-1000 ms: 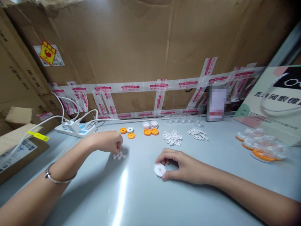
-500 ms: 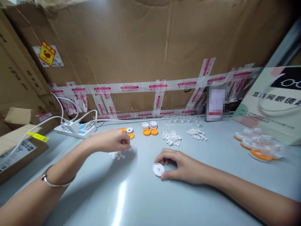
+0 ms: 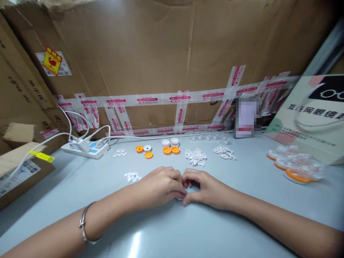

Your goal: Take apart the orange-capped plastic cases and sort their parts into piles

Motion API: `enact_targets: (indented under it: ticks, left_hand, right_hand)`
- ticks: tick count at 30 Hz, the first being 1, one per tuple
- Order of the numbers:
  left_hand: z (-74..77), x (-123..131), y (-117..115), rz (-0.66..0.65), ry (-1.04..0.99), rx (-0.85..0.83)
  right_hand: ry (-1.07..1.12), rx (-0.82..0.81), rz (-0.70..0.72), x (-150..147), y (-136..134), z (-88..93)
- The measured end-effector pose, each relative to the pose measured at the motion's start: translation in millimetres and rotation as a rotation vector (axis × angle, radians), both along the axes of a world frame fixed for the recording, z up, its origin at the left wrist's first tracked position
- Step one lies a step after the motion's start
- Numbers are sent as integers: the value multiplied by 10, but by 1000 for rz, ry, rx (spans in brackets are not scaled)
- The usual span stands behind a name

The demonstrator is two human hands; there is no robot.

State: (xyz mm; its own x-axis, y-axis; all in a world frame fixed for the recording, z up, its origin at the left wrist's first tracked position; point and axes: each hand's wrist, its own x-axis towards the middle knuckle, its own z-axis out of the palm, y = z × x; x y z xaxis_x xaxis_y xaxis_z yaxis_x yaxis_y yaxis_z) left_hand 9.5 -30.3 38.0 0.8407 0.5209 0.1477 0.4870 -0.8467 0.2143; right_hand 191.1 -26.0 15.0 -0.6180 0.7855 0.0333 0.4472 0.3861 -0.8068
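My left hand (image 3: 160, 186) and my right hand (image 3: 206, 188) meet fingertip to fingertip low on the grey table (image 3: 172, 229). The right hand's thumb and fingers curl round a white round cap, now almost hidden behind the left fingers. My left fingers are closed in a pinch over that same spot; what they carry is too small to see. A little pile of small white discs (image 3: 132, 176) lies just left of the left hand.
Along the back lie orange and white caps (image 3: 145, 151), more caps (image 3: 170, 147), white lattice pieces (image 3: 196, 157), clear cups (image 3: 208, 135). A power strip (image 3: 87, 147) with cables sits left. Finished orange-rimmed pieces (image 3: 298, 165) lie right. Cardboard walls surround the table.
My left hand left the pile of small white discs and swung right to join the right hand over the white cap. The right hand stayed in place.
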Motion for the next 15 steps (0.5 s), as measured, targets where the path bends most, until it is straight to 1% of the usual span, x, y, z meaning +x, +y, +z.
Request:
enact_targets:
  ticks: [3, 7, 11, 15]
  left_hand:
    - [-68, -1, 27, -20, 17, 108]
    - [-125, -14, 47, -107, 15, 229]
    - [-115, -46, 53, -169, 35, 315]
    - [-102, -72, 74, -214, 36, 366]
  right_hand:
    - [3, -10, -15, -8, 2, -3]
    - [8, -13, -8, -7, -1, 5]
    - [13, -16, -7, 0, -4, 4]
    - [21, -19, -7, 8, -6, -12]
